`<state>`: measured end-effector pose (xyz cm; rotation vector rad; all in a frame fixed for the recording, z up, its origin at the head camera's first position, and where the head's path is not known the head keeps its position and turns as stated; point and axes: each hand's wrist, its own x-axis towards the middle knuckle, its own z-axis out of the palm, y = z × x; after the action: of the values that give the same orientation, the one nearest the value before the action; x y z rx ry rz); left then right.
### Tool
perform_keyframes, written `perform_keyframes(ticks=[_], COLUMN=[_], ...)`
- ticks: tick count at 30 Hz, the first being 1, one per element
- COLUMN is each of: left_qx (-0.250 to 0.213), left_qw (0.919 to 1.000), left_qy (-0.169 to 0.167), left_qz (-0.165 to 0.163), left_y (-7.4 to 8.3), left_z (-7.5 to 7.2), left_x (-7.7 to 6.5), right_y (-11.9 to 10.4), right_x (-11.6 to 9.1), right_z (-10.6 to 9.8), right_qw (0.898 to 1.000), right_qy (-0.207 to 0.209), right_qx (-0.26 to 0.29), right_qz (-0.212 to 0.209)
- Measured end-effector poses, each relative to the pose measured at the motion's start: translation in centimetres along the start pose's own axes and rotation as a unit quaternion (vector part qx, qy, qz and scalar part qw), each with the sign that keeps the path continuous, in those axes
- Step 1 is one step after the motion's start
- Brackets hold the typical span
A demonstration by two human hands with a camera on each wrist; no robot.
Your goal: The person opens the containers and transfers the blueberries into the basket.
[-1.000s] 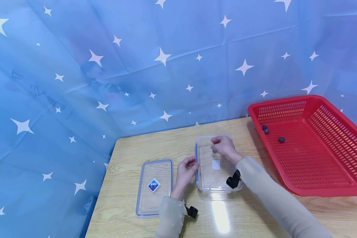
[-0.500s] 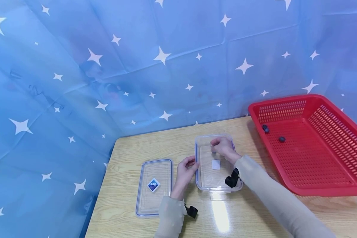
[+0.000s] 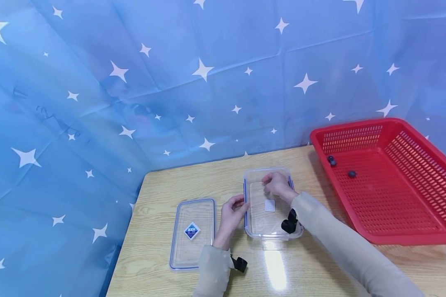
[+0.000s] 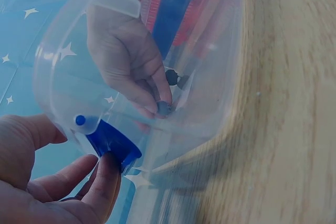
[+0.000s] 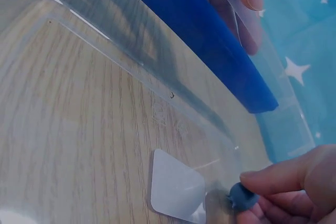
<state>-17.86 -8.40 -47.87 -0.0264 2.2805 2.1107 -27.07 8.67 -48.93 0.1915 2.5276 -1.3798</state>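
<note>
A clear plastic food container (image 3: 258, 225) with blue side latches stands on the wooden table without its lid. My left hand (image 3: 232, 214) holds its left wall, the fingers at the blue latch (image 4: 118, 145) and the thumb by the rim. Inside the container, toward its far end, my right hand (image 3: 280, 185) pinches a blueberry (image 5: 243, 196) between thumb and fingers. The berry is low, close over the container's floor. A white square label (image 5: 178, 190) shows on the bottom near it. From the head view, the fingers hide the berry.
The clear lid (image 3: 200, 253), blue-rimmed with a blue diamond sticker, lies left of the container. A large red basket (image 3: 390, 238) stands on the right with several blueberries (image 3: 352, 174) in it. Behind the table hangs a blue starred cloth (image 3: 238, 132).
My right hand has shifted slightly left inside the container, and the blueberry has dropped out of the head view's sight behind the fingers. My left hand has stayed still.
</note>
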Motion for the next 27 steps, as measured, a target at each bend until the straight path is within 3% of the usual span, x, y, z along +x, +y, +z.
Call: perform_keyframes(ticks=[6,10,21,24,27], left_qx=[-0.002,0.004,0.012,0.008,0.003], left_qw=[1.0,0.9999,0.9999,0.9999,1.0], left_qy=[0.005,0.008,0.007,0.005,0.001], left_qz=[0.0,-0.011,-0.004,-0.005,-0.004], left_y=[-2.1,-2.6,-2.6,-2.5,-1.3], left_z=[-0.1,-0.1,-0.2,-0.2,-0.1], left_x=[1.1,1.2,1.1,1.1,0.5], right_y=[-0.1,-0.1,-0.8,-1.2,-1.5], right_x=[0.0,-0.1,-1.1,-1.5,-1.8], right_z=[-0.1,-0.2,-1.0,-1.4,-2.1], right_qw=[1.0,1.0,0.999,0.998,0.993], right_qy=[0.0,-0.009,-0.009,0.0,0.006], right_qx=[0.002,0.022,0.034,0.065,0.11], right_qz=[-0.002,0.003,0.005,-0.016,-0.046])
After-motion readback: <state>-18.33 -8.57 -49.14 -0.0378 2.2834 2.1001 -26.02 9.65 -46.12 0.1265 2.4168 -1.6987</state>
